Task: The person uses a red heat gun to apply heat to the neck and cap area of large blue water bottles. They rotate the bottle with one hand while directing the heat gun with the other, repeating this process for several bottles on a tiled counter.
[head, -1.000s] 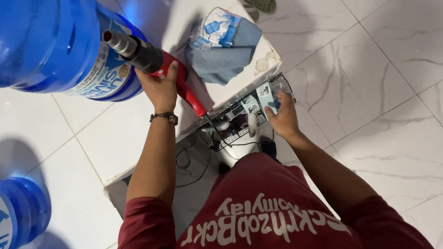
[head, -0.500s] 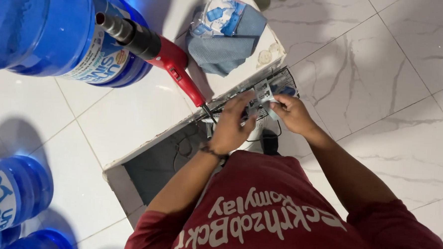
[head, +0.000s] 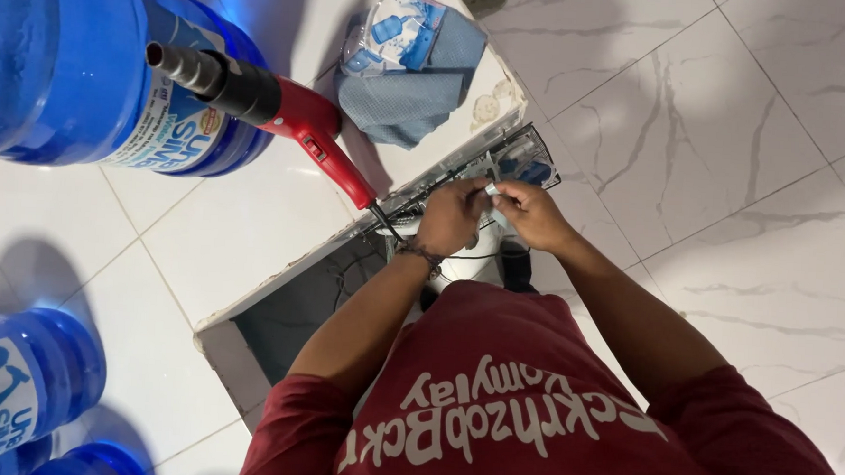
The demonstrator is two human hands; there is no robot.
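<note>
My left hand (head: 450,218) and my right hand (head: 530,210) meet over the open end of a white appliance (head: 249,301) lying on the floor. Both pinch a small white part (head: 491,187) next to the exposed wiring and board (head: 526,158). A bracelet sits on my left wrist. A red blower with a black nozzle (head: 290,118) lies on the appliance's side, left of my hands, with nobody holding it. My red shirt hides the lower part of the appliance.
A folded blue cloth (head: 409,99) and a clear plastic bag (head: 394,27) lie on the appliance's far end. A large blue water bottle (head: 60,60) stands at the upper left, and more blue bottles (head: 17,396) at the lower left. The floor is white marbled tile (head: 731,137).
My left hand let go of the red blower and moved right to join my right hand at the wiring. The blower now lies still.
</note>
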